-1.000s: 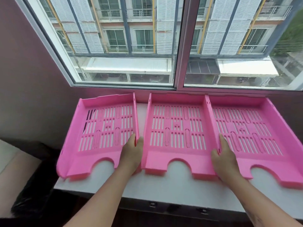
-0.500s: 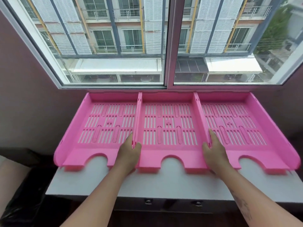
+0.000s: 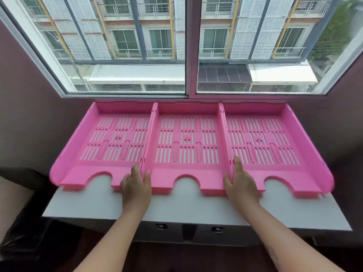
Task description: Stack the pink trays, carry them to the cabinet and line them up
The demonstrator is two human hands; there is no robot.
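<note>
Three pink slotted trays lie side by side, touching, on the white cabinet top (image 3: 184, 207) under the window: a left tray (image 3: 78, 138), a middle tray (image 3: 186, 170) and a right tray (image 3: 310, 142). Their back edges sit against the wall. My left hand (image 3: 135, 185) straddles the joined walls of the left and middle trays near the front, thumb on the middle tray's side. My right hand (image 3: 241, 183) pinches the walls between the middle and right trays, with the index finger stretched along the wall.
A large window (image 3: 188, 46) with a centre frame rises right behind the trays. Purple walls close in on both sides. Two drawer handles (image 3: 161, 226) show under the cabinet's front edge. Something dark (image 3: 21, 232) lies low at the left.
The left tray, angled and apart a second ago, has slid right against the middle tray. All three have moved back to the wall in one straight row. Both hands stayed at the joins.
</note>
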